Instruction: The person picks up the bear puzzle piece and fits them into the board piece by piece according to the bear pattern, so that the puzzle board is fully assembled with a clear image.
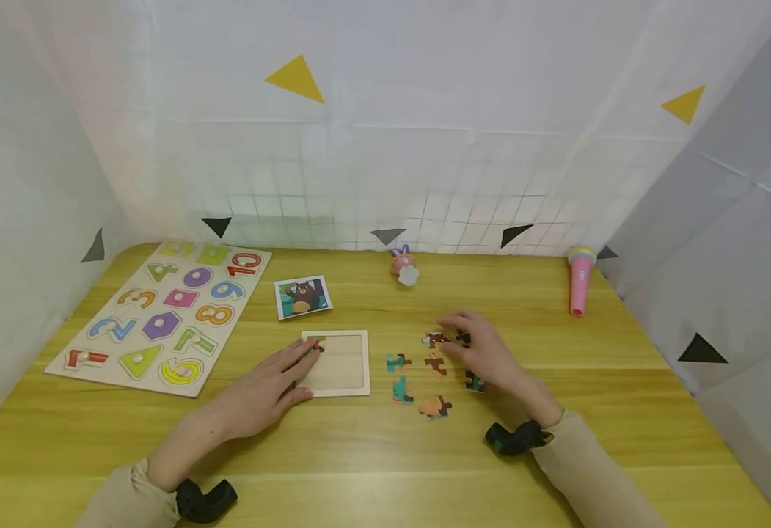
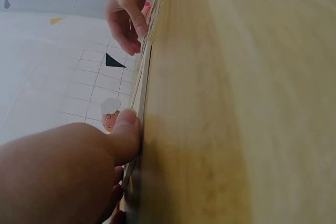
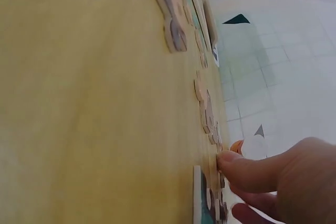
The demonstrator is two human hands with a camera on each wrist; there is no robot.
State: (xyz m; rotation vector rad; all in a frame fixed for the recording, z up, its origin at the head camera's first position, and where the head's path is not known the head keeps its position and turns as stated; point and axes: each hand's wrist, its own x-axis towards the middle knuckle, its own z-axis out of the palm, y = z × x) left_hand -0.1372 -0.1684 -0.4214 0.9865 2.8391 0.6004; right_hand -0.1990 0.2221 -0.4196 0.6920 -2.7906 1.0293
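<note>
In the head view my left hand [image 1: 256, 396] rests on the left side of a shallow wooden puzzle tray [image 1: 335, 392]. Its fingertips touch a puzzle piece [image 1: 320, 345] in the tray's upper left corner, and the thumb lies on the tray's rim. My right hand [image 1: 484, 352] is over the loose pieces, thumb and index finger spread apart beside a brown bear-face piece [image 1: 435, 339]. In the right wrist view the thumb [image 3: 247, 170] touches a piece's edge. Close by lie a teal piece [image 1: 403, 390], an orange piece [image 1: 435, 407] and a dark piece [image 1: 474, 382].
A bear picture card [image 1: 302, 297] lies behind the tray. At the left is a number-and-shape board [image 1: 203, 367] with knobs. A small pink rabbit-eared toy [image 1: 403, 265] stands at the back, and a pink toy microphone [image 1: 579, 282] lies at the far right. White cloth walls [image 1: 372, 161] enclose the table.
</note>
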